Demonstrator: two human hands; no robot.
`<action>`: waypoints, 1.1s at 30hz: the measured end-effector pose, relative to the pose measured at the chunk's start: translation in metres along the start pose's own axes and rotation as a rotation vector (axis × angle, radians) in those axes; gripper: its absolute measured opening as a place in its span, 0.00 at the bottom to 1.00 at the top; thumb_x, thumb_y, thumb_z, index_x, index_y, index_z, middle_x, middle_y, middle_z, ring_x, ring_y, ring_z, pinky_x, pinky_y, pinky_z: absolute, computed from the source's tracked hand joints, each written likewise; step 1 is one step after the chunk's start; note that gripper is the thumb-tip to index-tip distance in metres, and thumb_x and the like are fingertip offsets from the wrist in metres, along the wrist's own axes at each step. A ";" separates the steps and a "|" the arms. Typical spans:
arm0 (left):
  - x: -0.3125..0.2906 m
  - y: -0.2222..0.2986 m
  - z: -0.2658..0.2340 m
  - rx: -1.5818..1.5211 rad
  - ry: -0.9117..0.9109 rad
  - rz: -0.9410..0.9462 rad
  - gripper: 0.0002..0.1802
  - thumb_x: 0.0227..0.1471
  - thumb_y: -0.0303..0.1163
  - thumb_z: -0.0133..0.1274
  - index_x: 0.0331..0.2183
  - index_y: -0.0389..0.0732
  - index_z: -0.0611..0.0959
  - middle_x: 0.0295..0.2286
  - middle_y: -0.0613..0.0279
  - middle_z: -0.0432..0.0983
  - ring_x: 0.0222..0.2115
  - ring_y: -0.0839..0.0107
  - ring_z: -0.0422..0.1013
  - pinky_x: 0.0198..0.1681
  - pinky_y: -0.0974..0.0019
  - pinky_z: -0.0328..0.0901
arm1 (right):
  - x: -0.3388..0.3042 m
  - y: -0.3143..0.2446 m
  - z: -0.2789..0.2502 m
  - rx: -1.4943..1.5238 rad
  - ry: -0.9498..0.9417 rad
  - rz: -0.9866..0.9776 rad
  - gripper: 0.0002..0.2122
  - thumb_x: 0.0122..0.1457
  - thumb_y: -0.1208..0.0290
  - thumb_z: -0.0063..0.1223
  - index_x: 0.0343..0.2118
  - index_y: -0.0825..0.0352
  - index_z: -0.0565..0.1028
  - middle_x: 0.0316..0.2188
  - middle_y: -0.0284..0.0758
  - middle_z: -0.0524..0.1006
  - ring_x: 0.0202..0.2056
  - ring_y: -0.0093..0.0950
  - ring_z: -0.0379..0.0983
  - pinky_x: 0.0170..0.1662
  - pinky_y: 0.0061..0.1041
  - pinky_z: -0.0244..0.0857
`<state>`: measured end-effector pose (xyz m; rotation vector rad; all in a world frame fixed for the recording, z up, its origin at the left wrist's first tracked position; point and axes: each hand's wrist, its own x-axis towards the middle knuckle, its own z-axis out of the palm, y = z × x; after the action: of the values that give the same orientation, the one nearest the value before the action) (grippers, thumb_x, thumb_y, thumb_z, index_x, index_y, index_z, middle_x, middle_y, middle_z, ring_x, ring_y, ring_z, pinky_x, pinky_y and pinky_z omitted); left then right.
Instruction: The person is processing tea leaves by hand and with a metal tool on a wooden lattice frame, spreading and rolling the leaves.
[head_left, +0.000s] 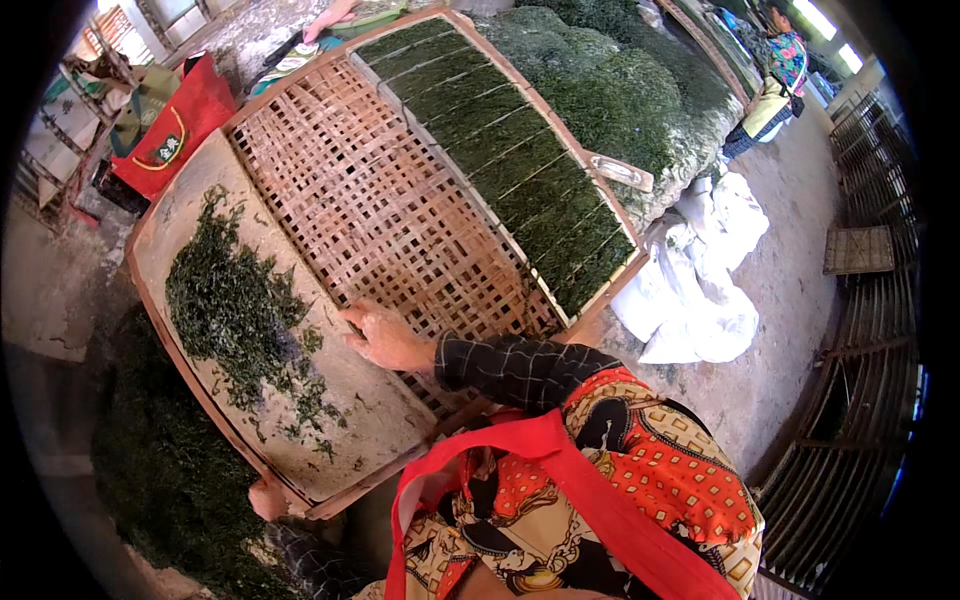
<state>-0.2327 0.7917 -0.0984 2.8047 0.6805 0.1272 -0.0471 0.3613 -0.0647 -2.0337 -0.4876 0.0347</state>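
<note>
Before me lies a large wood-framed woven bamboo tray. Across its left part rests a pale flat board strewn with loose dark green leaves. My right hand has its fingers curled at the board's inner edge, over the weave. At the near left corner, my left hand grips the tray's wooden rim; part of it is hidden under the edge. A slatted frame filled with flattened dark green leaf covers the tray's right side.
Heaped green leaves lie beyond the tray, others below left. White sacks sit on the floor at right. A red bag stands far left. Another person's hand is at the far edge; someone stands far right.
</note>
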 end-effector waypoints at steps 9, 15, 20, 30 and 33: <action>0.014 0.166 0.015 -0.648 0.234 0.231 0.11 0.57 0.30 0.51 0.39 0.33 0.79 0.31 0.63 0.77 0.30 0.76 0.68 0.35 0.68 0.66 | -0.077 0.057 -0.118 -0.045 0.373 -0.044 0.14 0.57 0.65 0.50 0.44 0.66 0.74 0.34 0.40 0.76 0.36 0.33 0.73 0.40 0.31 0.67; -0.085 0.403 0.073 -1.085 -0.394 0.224 0.10 0.55 0.31 0.53 0.39 0.39 0.81 0.31 0.66 0.77 0.31 0.78 0.71 0.34 0.73 0.68 | -0.165 0.161 -0.263 -0.267 0.834 0.176 0.13 0.55 0.69 0.52 0.41 0.69 0.74 0.38 0.43 0.75 0.38 0.39 0.73 0.42 0.32 0.67; -0.152 0.509 0.135 -1.016 -1.060 0.257 0.22 0.58 0.36 0.49 0.50 0.32 0.71 0.38 0.57 0.74 0.36 0.71 0.72 0.38 0.69 0.70 | -0.237 0.230 -0.340 -0.579 0.765 0.530 0.19 0.57 0.65 0.49 0.49 0.69 0.69 0.44 0.50 0.71 0.46 0.48 0.67 0.49 0.39 0.61; -0.196 0.546 0.178 -0.963 -0.911 -0.020 0.22 0.53 0.42 0.55 0.39 0.32 0.76 0.29 0.60 0.73 0.27 0.75 0.70 0.29 0.68 0.69 | -0.246 0.248 -0.348 -0.332 0.624 0.529 0.16 0.57 0.59 0.49 0.39 0.66 0.77 0.32 0.48 0.78 0.36 0.46 0.74 0.40 0.39 0.66; -0.199 0.555 0.166 -1.014 -0.850 -0.023 0.19 0.53 0.43 0.56 0.32 0.34 0.76 0.22 0.62 0.72 0.18 0.75 0.69 0.21 0.69 0.67 | -0.252 0.280 -0.364 -0.096 0.633 0.500 0.19 0.57 0.56 0.51 0.34 0.71 0.78 0.24 0.43 0.79 0.29 0.38 0.76 0.34 0.33 0.66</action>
<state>-0.1412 0.1861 -0.1177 1.6275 0.2829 -0.5391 -0.1049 -0.1493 -0.1665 -2.0735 0.4221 -0.3253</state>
